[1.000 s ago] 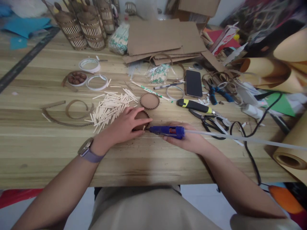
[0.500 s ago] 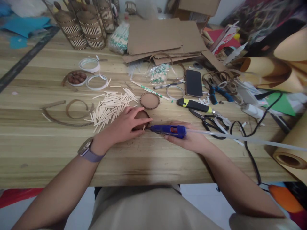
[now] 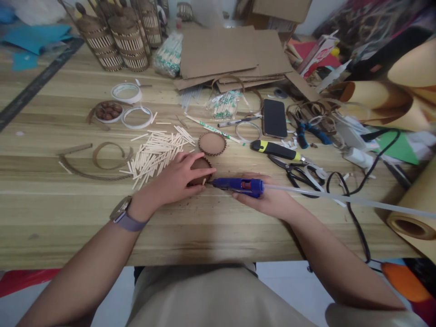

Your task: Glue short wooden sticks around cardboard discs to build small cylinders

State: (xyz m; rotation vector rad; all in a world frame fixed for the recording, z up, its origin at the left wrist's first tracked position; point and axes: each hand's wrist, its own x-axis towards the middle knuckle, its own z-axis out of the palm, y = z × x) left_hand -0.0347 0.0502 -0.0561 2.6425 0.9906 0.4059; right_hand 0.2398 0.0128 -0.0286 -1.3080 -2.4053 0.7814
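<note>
A shallow round cardboard disc with a dark, ridged rim lies under my left hand. The thumb and fingers are spread across it and hold it against the table; the palm hides its left part. Beside the thumb tip, a short pale stick stands at the disc's near edge. My right hand is wrapped round a blue hot glue gun, its nozzle pointing left at that stick. A long clear glue stick runs out of the gun's back to the right.
Loose pale sticks are heaped left of the disc. A second rimmed disc lies just beyond it. Around the right hand are a utility knife, black scissors, a phone and a black cord. Cardboard sheets lie behind.
</note>
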